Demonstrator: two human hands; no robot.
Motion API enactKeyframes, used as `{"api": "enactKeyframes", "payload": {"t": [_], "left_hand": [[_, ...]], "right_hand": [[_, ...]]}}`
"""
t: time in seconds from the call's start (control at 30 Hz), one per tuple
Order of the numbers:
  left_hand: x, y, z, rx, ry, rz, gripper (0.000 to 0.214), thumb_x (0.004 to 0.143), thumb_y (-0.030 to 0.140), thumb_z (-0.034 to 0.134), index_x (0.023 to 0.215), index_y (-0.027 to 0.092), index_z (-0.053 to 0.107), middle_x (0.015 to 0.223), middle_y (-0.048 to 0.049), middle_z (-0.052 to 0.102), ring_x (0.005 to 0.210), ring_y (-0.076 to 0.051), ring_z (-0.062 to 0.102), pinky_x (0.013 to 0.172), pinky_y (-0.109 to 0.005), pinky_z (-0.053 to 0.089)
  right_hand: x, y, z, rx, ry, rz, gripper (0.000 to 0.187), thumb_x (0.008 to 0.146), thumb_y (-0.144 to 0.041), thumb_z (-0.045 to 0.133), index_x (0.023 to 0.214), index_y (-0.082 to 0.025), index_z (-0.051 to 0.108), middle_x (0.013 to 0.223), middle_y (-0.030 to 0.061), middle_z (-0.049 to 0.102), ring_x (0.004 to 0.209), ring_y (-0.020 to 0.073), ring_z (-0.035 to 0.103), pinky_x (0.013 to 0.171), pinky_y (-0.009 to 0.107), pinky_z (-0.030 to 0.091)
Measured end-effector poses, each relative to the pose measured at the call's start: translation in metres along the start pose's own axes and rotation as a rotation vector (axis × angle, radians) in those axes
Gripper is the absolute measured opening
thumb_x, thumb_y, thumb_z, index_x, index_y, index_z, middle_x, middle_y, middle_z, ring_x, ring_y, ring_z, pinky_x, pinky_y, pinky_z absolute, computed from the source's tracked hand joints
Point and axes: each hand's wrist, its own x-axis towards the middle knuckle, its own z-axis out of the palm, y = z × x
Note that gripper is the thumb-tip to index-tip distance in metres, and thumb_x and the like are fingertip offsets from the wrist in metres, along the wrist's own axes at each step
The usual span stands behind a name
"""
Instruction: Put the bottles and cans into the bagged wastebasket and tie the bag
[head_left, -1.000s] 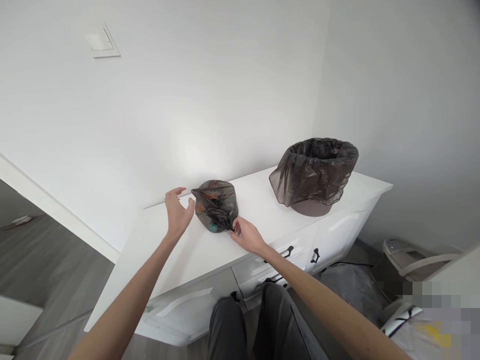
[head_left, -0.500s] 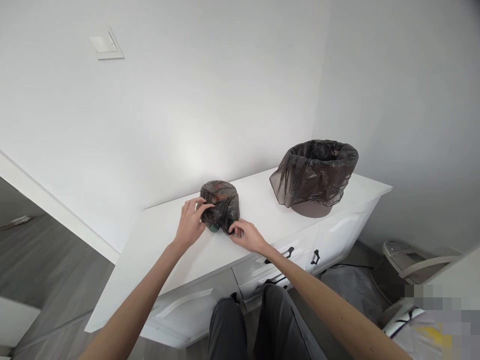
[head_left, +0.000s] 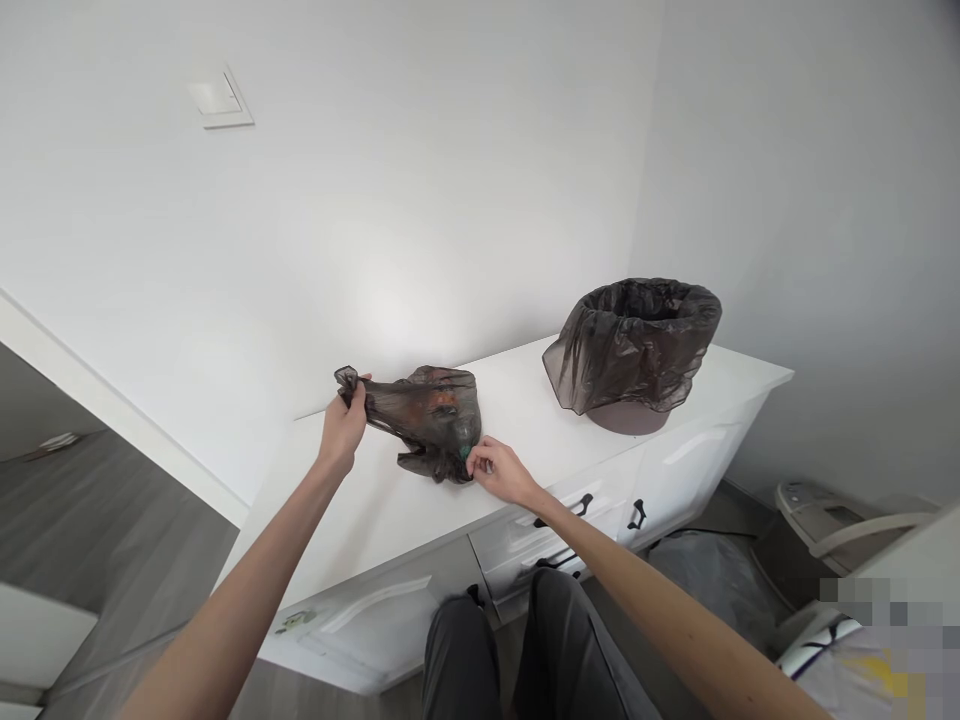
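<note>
Clutching the bag [head_left: 442,408] by its gathered end in the left hand [head_left: 345,428], pinching its near edge with the right hand [head_left: 501,470]! Stretched left to right on the cabinet [head_left: 517,405], bulkiest nearer the right hand.

White cabinet [head_left: 517,405] against a pale wall [head_left: 450,190], grey floor [head_left: 127,510] alongside

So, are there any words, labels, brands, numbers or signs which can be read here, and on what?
None can be read.
Held dark bag, lined bin, wall switch: no lettering visible.
Grey appliance at right: any panel marks are too small.
Yellow-marked item, lower right: blurred, partly pixelated, unreadable.
</note>
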Motion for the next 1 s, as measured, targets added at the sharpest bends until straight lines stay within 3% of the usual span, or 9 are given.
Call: {"api": "enactKeyframes", "payload": {"t": [0.2, 0.33, 0.4, 0.53, 0.67, 0.77, 0.83, 0.9, 1.0], "left_hand": [[0.006, 0.023, -0.001, -0.409, 0.036, -0.168, 0.043, 0.083, 0.041, 0.079, 0.117, 0.016, 0.075, 0.118, -0.0107, 0.075, 0.108, -0.023, 0.069, 0.096, -0.036, 0.055], [0.003, 0.035, -0.005, -0.430, 0.033, -0.173, 0.044, 0.077, 0.045, 0.084, 0.106, 0.014, 0.072, 0.107, -0.0096, 0.074, 0.100, -0.021, 0.069, 0.092, -0.034, 0.056], [-0.005, 0.038, -0.008, -0.366, 0.012, -0.143, 0.052, 0.078, 0.048, 0.084, 0.114, 0.014, 0.067, 0.112, -0.0103, 0.073, 0.103, -0.021, 0.068, 0.094, -0.036, 0.055], [-0.036, 0.037, -0.008, -0.119, 0.071, 0.041, 0.076, 0.081, 0.049, 0.082, 0.141, 0.021, 0.045, 0.126, -0.0119, 0.063, 0.111, -0.023, 0.065, 0.096, -0.040, 0.054], [-0.081, 0.025, -0.005, 0.194, 0.232, 0.470, 0.046, 0.092, 0.038, 0.069, 0.129, 0.023, 0.046, 0.121, -0.0105, 0.059, 0.105, -0.023, 0.064, 0.092, -0.041, 0.054], [-0.105, 0.009, -0.004, 0.475, -0.041, 0.787, 0.017, 0.098, 0.029, 0.058, 0.114, 0.025, 0.054, 0.110, -0.0077, 0.065, 0.104, -0.024, 0.066, 0.093, -0.041, 0.052], [-0.112, -0.005, -0.004, 0.656, -0.288, 0.883, 0.015, 0.102, 0.028, 0.051, 0.115, 0.024, 0.057, 0.115, -0.0082, 0.069, 0.113, -0.025, 0.065, 0.099, -0.042, 0.050], [-0.111, -0.022, -0.004, 0.807, -0.452, 0.871, 0.022, 0.106, 0.029, 0.044, 0.121, 0.022, 0.058, 0.119, -0.0097, 0.071, 0.117, -0.026, 0.065, 0.106, -0.044, 0.046], [-0.102, -0.045, -0.003, 0.998, -0.541, 0.744, 0.030, 0.108, 0.033, 0.037, 0.121, 0.020, 0.061, 0.114, -0.0115, 0.074, 0.109, -0.026, 0.070, 0.107, -0.046, 0.044]], "right_hand": [[-0.001, 0.002, 0.003, -0.037, -0.010, -0.007, 0.023, 0.078, -0.001, 0.058, 0.077, -0.021, 0.069, 0.092, 0.0003, 0.058, 0.073, 0.0121, 0.058, 0.073, 0.025, 0.045], [0.000, 0.002, 0.002, -0.011, 0.035, -0.021, 0.023, 0.077, -0.003, 0.058, 0.085, -0.022, 0.068, 0.093, 0.0005, 0.056, 0.077, 0.0140, 0.059, 0.074, 0.027, 0.047], [0.000, -0.001, 0.001, 0.029, 0.125, -0.016, 0.025, 0.079, -0.008, 0.058, 0.097, -0.023, 0.066, 0.096, 0.0009, 0.056, 0.079, 0.0151, 0.059, 0.074, 0.028, 0.049], [0.001, -0.015, 0.011, -0.005, 0.233, -0.022, 0.028, 0.090, -0.029, 0.064, 0.117, -0.024, 0.058, 0.104, 0.0022, 0.056, 0.087, 0.0174, 0.060, 0.082, 0.032, 0.051], [0.009, -0.036, 0.026, -0.298, 0.181, -0.078, 0.033, 0.085, -0.040, 0.074, 0.108, -0.023, 0.059, 0.108, 0.0060, 0.055, 0.095, 0.0230, 0.059, 0.084, 0.036, 0.050], [0.015, -0.045, 0.027, -0.451, 0.135, -0.095, 0.011, 0.088, -0.027, 0.068, 0.091, -0.023, 0.059, 0.101, 0.0060, 0.055, 0.093, 0.0234, 0.058, 0.081, 0.035, 0.048], [0.015, -0.046, 0.022, -0.446, 0.148, -0.075, 0.006, 0.090, -0.021, 0.062, 0.088, -0.024, 0.057, 0.096, 0.0040, 0.055, 0.088, 0.0212, 0.058, 0.078, 0.033, 0.046], [0.013, -0.045, 0.016, -0.393, 0.182, -0.034, 0.005, 0.091, -0.019, 0.058, 0.089, -0.024, 0.056, 0.093, 0.0021, 0.055, 0.083, 0.0189, 0.058, 0.075, 0.031, 0.045], [0.008, -0.041, 0.006, -0.312, 0.226, 0.013, 0.005, 0.090, -0.019, 0.056, 0.088, -0.024, 0.054, 0.092, 0.0004, 0.057, 0.080, 0.0176, 0.058, 0.074, 0.030, 0.044]]}}
